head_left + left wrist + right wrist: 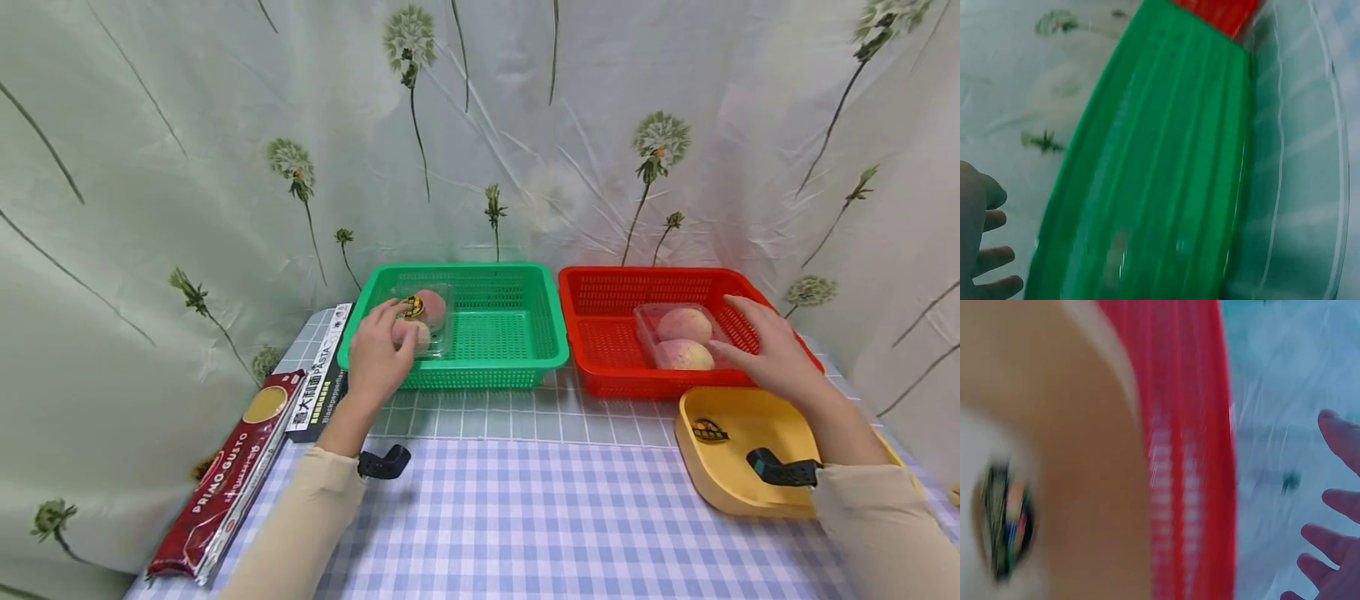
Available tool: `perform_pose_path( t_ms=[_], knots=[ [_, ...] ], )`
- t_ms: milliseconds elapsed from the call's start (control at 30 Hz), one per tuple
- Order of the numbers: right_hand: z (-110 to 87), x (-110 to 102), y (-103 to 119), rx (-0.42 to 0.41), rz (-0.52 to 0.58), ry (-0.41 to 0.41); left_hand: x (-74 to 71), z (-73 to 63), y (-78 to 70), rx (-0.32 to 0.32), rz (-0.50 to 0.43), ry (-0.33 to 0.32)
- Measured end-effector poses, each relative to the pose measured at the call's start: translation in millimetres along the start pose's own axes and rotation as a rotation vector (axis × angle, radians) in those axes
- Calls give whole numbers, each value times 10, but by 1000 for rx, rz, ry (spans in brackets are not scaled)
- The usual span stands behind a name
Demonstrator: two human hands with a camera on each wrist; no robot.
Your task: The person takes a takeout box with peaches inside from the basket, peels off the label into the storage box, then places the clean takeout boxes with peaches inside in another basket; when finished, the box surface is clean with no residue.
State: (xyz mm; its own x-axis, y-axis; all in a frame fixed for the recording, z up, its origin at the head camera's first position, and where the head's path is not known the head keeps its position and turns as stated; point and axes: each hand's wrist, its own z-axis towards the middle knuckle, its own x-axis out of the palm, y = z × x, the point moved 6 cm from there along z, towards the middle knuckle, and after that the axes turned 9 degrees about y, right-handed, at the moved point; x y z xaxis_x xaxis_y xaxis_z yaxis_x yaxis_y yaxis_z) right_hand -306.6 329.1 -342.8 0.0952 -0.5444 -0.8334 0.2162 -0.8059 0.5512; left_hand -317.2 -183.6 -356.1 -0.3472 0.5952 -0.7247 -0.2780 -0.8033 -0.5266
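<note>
My left hand point(380, 350) hovers over the left side of the green basket point(491, 375), its fingers spread and nothing in its grasp. Beneath and beside it, a clear plastic pack of peaches point(431, 308) with a black and yellow label lies in that basket, partly hidden by the hand. My right hand point(772, 348) is above the right part of the red basket point(622, 383), fingers apart and holding nothing. Just left of its fingertips sits another clear pack with two peaches point(684, 325). In the left wrist view the fingers point(994, 257) look loosely extended.
A yellow tray point(742, 442) with a black and yellow sticker point(708, 430) stands below the right forearm. At left lie a dark red pasta bag point(232, 471) and a black and white pasta box point(324, 379). A dandelion-print curtain point(525, 125) hangs behind the baskets.
</note>
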Motion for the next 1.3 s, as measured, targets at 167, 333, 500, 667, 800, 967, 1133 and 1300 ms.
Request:
perform_pose_path(
  t_ms=[167,333,500,667,800,967,1133,1300],
  knots=[
    [133,191,530,-126,106,2,-96,-35,337,-125,74,-18],
    [294,462,944,-210,177,17,-99,-96,559,-240,-7,29],
    [507,757,1256,-267,270,38,-69,-141,691,-339,-137,108],
    [725,1030,1537,-295,399,94,-54,-164,794,-396,-189,202],
    [899,1265,1700,-264,486,175,-37,-187,862,-441,-226,311],
    [1053,1542,1874,-211,546,289,3,-220,927,-430,-293,420],
    [1180,1741,2078,-186,574,384,0,-217,964,-415,-333,453],
    [1307,1899,2266,-153,558,479,-25,-200,963,-409,-345,466]
  ],
)
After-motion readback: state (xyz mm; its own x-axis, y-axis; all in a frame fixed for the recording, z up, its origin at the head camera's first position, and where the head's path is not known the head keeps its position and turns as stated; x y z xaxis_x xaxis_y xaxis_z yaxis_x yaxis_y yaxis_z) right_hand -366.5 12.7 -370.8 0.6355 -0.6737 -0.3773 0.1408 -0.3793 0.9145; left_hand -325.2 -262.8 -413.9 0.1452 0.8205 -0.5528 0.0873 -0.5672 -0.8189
